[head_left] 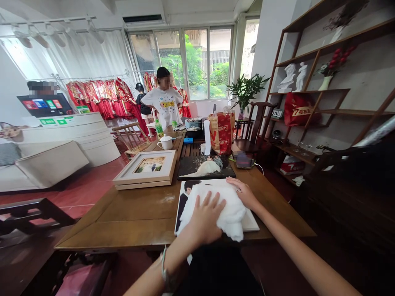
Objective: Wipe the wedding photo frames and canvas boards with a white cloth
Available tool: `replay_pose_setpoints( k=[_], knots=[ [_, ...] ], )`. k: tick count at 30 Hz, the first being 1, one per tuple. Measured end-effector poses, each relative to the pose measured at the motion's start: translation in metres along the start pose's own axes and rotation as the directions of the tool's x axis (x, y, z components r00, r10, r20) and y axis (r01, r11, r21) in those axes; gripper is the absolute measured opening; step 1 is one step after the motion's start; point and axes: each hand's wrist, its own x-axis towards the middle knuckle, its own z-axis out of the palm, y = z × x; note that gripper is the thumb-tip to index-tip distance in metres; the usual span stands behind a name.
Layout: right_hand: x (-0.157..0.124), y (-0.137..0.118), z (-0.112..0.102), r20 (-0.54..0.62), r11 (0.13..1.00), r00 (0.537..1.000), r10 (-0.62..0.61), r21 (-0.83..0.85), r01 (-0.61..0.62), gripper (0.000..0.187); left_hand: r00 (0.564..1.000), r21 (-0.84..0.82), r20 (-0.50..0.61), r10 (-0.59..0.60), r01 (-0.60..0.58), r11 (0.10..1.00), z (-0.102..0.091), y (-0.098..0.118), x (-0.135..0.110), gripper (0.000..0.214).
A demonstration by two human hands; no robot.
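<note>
A large photo print (185,197) lies flat at the near edge of the wooden table (138,218). A white cloth (228,205) is spread over most of it. My left hand (205,220) presses flat on the cloth with its fingers spread. My right hand (243,191) rests on the print's far right part beside the cloth, fingers stretched out. Just beyond lies a dark photo print (205,166), and to its left a stack of light wooden picture frames (148,168).
A red paper bag (221,132), a white teapot (166,142), bottles and boxes stand farther down the table. A person in a white shirt (165,105) stands at its far end. Shelves (311,94) line the right wall; a dark chair (31,216) is at left.
</note>
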Motion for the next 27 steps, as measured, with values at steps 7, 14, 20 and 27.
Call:
replay_pose_setpoints(
  k=[7, 14, 20, 27],
  knots=[
    [0.001, -0.003, -0.001, -0.004, 0.999, 1.0, -0.014, -0.035, 0.014, 0.045, 0.986, 0.043, 0.06, -0.156, 0.154, 0.987, -0.034, -0.03, 0.083, 0.062],
    [0.001, 0.002, -0.002, 0.013, 1.0, 1.0, -0.02, -0.023, 0.02, 0.042, 0.969, 0.098, -0.035, -0.246, 0.248, 0.964, -0.019, 0.008, 0.058, 0.069],
    [0.002, 0.007, 0.002, -0.023, 0.999, 1.0, 0.018, -0.044, -0.019, 0.041, 0.991, 0.054, 0.133, 0.015, -0.022, 0.998, -0.007, 0.058, -0.026, 0.084],
    [0.004, 0.013, -0.001, 0.024, 0.999, 1.0, -0.017, -0.036, 0.018, 0.039, 0.997, 0.115, 0.04, -0.061, 0.056, 0.992, 0.0, 0.065, -0.013, 0.088]
  ],
)
